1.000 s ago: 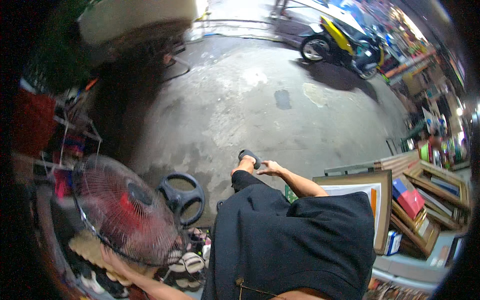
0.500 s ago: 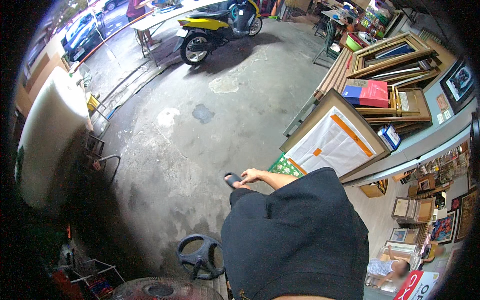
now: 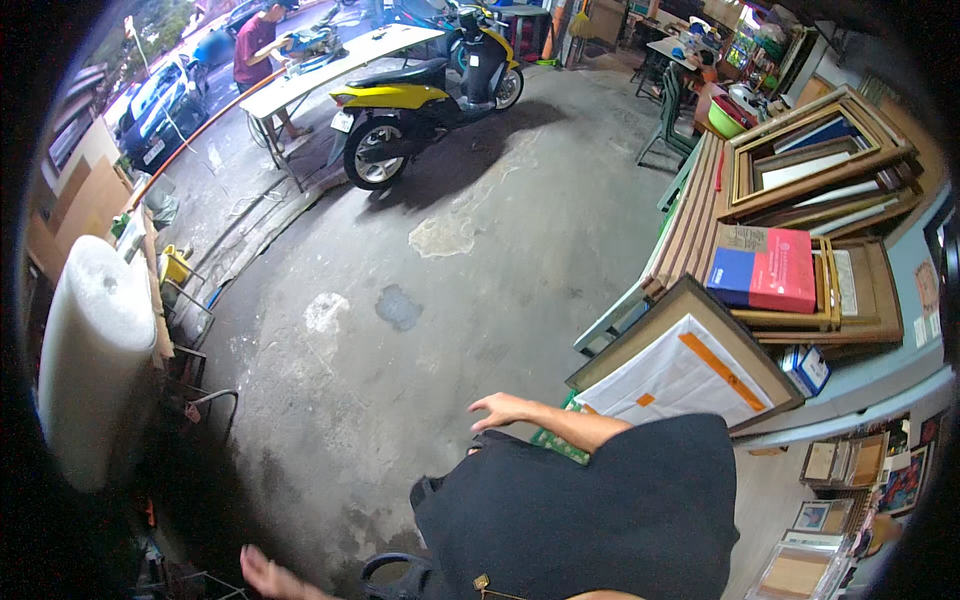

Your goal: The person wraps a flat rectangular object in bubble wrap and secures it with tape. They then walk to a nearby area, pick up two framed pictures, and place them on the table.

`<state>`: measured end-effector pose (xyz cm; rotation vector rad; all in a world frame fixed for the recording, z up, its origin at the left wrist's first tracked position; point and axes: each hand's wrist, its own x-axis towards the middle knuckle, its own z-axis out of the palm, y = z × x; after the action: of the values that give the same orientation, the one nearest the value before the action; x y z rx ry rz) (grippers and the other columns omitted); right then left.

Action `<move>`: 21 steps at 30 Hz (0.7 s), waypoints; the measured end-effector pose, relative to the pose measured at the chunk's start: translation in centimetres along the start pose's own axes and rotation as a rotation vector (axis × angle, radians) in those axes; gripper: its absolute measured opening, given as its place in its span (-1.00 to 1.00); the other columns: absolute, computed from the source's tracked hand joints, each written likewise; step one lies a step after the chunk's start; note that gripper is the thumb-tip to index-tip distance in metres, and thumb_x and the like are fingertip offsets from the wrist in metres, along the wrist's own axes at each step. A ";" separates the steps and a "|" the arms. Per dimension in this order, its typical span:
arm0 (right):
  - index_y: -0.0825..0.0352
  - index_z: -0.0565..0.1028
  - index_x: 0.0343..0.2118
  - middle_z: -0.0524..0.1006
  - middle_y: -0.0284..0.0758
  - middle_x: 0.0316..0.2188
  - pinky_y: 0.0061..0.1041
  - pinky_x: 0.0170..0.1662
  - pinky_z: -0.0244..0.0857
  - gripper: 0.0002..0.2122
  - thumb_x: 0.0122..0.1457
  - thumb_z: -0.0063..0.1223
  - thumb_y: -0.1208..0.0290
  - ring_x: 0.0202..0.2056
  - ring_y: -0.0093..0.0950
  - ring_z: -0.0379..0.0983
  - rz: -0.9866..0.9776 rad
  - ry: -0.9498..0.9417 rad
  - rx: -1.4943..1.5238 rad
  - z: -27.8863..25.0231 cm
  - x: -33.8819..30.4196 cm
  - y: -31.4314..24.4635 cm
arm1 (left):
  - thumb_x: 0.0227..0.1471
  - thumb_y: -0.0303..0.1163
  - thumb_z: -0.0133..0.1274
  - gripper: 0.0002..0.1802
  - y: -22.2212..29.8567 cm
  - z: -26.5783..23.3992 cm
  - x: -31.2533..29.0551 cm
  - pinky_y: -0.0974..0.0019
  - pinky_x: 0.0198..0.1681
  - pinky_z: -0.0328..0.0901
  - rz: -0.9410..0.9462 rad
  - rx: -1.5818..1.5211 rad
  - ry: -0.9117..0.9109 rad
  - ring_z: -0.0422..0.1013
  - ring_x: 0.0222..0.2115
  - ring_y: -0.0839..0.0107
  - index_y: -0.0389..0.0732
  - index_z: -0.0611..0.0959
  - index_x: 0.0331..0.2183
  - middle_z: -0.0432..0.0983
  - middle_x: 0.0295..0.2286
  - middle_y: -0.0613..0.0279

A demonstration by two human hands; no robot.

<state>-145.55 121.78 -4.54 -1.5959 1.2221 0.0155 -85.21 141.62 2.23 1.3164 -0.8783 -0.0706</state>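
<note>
Over the grey concrete floor, my right hand (image 3: 500, 410) reaches out in front of my black clothing (image 3: 590, 500). Its fingers are stretched and apart, and nothing is in it. Nearest to that hand is a green patterned piece (image 3: 560, 446), partly covered by my forearm. My left hand (image 3: 264, 572) hangs at the lower left edge, close to a black steering-wheel-shaped ring (image 3: 385, 570). Blur and the dim light hide how its fingers are set, and no object shows in it.
A yellow scooter (image 3: 400, 110) stands ahead, beside a long white table (image 3: 335, 70) where a person (image 3: 255, 45) works. At right, picture frames (image 3: 800, 160) and a red-blue box (image 3: 765, 268) lie on a slatted bench (image 3: 690, 230). A bubble-wrap roll (image 3: 95, 370) stands left.
The view has tilted up and shifted, showing more of the person at the table. My left hand has come into view at the lower left. My right hand's fingers have spread out more.
</note>
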 end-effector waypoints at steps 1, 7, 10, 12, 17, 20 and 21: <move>0.30 0.39 0.07 0.46 -0.08 -0.01 -0.32 0.07 0.26 -0.31 -0.03 0.18 -0.11 0.02 -0.24 0.40 -0.081 0.006 0.093 -2.2 -3.6 -2.4 | -0.02 -0.38 0.15 -0.56 4.4 12.7 0.3 0.26 -0.04 0.30 -0.251 0.561 -0.222 0.42 -0.16 0.27 -0.38 0.50 -0.09 0.49 -0.16 0.05; 0.33 0.40 0.07 0.34 -0.22 0.13 -0.34 0.27 -0.06 -0.59 0.26 -0.07 0.18 0.21 -0.33 0.16 -0.642 -0.616 0.722 -6.4 -4.6 -4.8 | -0.11 -0.19 0.22 -0.45 3.1 39.0 -1.7 0.15 -0.05 0.30 -0.326 0.797 -1.150 0.43 -0.12 0.08 -0.27 0.54 -0.09 0.49 -0.15 -0.06; 0.36 0.39 0.07 0.34 -0.26 0.14 -0.42 0.25 -0.02 -0.57 0.30 -0.17 0.13 0.19 -0.36 0.18 -0.538 -0.253 0.519 -11.5 -1.3 3.2 | -0.13 -0.11 0.23 -0.40 -0.9 50.7 -1.5 0.14 -0.06 0.32 -0.356 0.838 -1.264 0.43 -0.11 0.06 -0.27 0.54 -0.08 0.50 -0.15 -0.09; 0.25 0.41 0.07 0.31 -0.29 0.16 -0.40 0.28 -0.09 -0.60 0.30 -0.20 0.12 0.22 -0.35 0.14 -0.408 -0.041 0.544 -13.8 1.6 10.9 | -0.14 -0.07 0.23 -0.38 -3.0 59.4 -2.0 0.13 -0.07 0.33 -0.281 0.864 -1.309 0.43 -0.10 0.06 -0.26 0.55 -0.09 0.51 -0.16 -0.10; 0.17 0.46 0.03 0.37 -0.14 0.09 -0.24 0.14 0.17 -0.49 0.14 -0.06 -0.10 0.11 -0.19 0.29 0.411 0.021 0.051 -32.0 2.8 18.8 | -0.11 0.00 0.21 -0.40 -5.0 85.0 -9.1 0.14 -0.05 0.33 -0.131 0.746 -1.511 0.44 -0.10 0.05 -0.20 0.57 -0.10 0.51 -0.13 -0.05; 0.25 0.48 -0.01 0.37 -0.12 0.09 -0.27 0.15 0.17 -0.50 0.13 0.00 -0.05 0.10 -0.23 0.31 -0.032 0.421 0.186 -40.8 2.0 18.1 | -0.08 0.03 0.19 -0.39 1.9 97.7 -14.2 0.16 -0.06 0.35 -0.120 0.516 -1.782 0.47 -0.15 0.11 -0.16 0.56 -0.07 0.51 -0.12 -0.04; 0.27 0.47 0.00 0.36 -0.14 0.11 -0.30 0.19 0.12 -0.52 0.15 0.00 -0.01 0.14 -0.28 0.28 -0.194 0.422 0.324 -43.8 1.7 17.2 | -0.07 0.03 0.19 -0.39 4.6 101.4 -16.0 0.17 -0.06 0.35 -0.207 0.417 -1.877 0.48 -0.16 0.14 -0.15 0.54 -0.05 0.50 -0.12 -0.04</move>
<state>-180.43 90.60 0.83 -1.4613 1.3003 -0.6409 -158.16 69.39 -3.22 1.4993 -2.3580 -1.5392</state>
